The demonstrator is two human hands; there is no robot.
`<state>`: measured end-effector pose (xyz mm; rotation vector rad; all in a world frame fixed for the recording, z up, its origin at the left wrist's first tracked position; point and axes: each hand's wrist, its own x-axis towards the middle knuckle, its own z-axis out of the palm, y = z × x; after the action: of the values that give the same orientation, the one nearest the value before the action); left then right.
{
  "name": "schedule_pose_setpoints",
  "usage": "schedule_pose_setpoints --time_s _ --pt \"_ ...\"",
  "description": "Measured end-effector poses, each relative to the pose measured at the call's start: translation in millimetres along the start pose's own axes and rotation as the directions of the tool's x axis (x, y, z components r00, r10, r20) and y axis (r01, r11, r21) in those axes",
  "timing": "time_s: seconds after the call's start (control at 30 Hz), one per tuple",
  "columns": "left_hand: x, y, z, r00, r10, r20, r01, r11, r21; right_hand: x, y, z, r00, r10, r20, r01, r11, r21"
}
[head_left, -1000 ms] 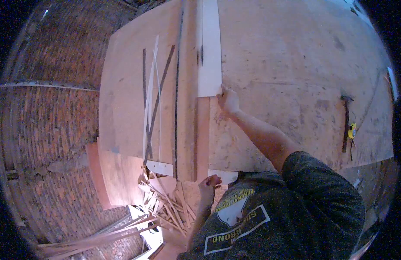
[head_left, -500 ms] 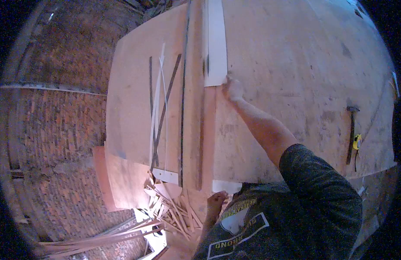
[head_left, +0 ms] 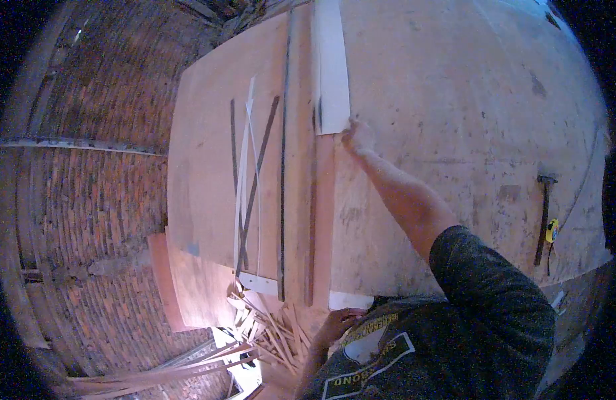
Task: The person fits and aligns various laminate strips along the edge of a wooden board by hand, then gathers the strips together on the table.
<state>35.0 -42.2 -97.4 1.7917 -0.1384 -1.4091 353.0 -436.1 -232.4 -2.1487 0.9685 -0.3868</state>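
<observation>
Well, across the table (head_left: 448, 87) lies the white strip (head_left: 334, 80), probably light, thin and bendy, best taken by both long edges near its end. That end sits farther from the table's front than a second ago. The right hand (head_left: 360, 136) pinches its near corner; the left hand (head_left: 342, 323), now closer against the shirt (head_left: 468, 333), curls, contents unclear.
</observation>
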Motion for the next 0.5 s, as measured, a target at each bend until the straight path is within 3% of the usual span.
schedule_pose_setpoints --time_s 0.07,0.17,0.23,0.27,0.37,0.4,0.43,0.47,0.5 --pt "1.9 11.5 -7.2 0.998 -0.051 0.029 0.049 0.997 0.053 0.6 2.0 3.2 0.999 -0.009 -0.031 0.010 1.000 0.017" --pt "1.8 38.0 -26.7 0.990 0.063 0.128 -0.079 0.990 0.121 7.0 5.4 3.3 0.999 -0.008 -0.046 0.013 0.995 0.103" --pt "2.3 57.0 -42.8 0.986 0.057 0.160 -0.099 0.958 0.270 13.3 10.7 10.5 0.999 0.024 -0.024 -0.020 0.984 0.175" --pt "2.4 68.6 -52.1 0.983 0.055 0.174 -0.113 0.933 0.342 15.4 11.9 8.4 0.999 0.048 -0.016 -0.042 0.960 0.277" --pt "-11.4 169.8 -86.2 0.979 0.097 0.180 -0.135 0.968 0.210 13.2 -0.3 -20.6 0.988 0.154 -0.005 -0.122 0.800 0.587" --pt "-10.9 192.7 -103.8 0.983 0.124 0.134 -0.154 0.958 0.242 14.8 -0.4 -26.3 0.975 0.221 -0.006 -0.155 0.703 0.694" --pt "-14.8 229.3 -112.3 0.981 0.172 0.085 -0.173 0.985 0.006 17.7 0.7 -33.0 0.959 0.285 0.003 -0.178 0.590 0.788" --pt "-11.6 246.0 -127.6 0.973 0.218 -0.080 -0.211 0.973 0.090 21.1 4.9 -47.0 0.971 0.234 -0.050 -0.130 0.690 0.712" --pt "0.4 267.0 -150.2 0.939 0.320 -0.127 -0.286 0.930 0.231 26.0 13.4 -65.3 0.979 0.178 -0.096 -0.080 0.777 0.624"
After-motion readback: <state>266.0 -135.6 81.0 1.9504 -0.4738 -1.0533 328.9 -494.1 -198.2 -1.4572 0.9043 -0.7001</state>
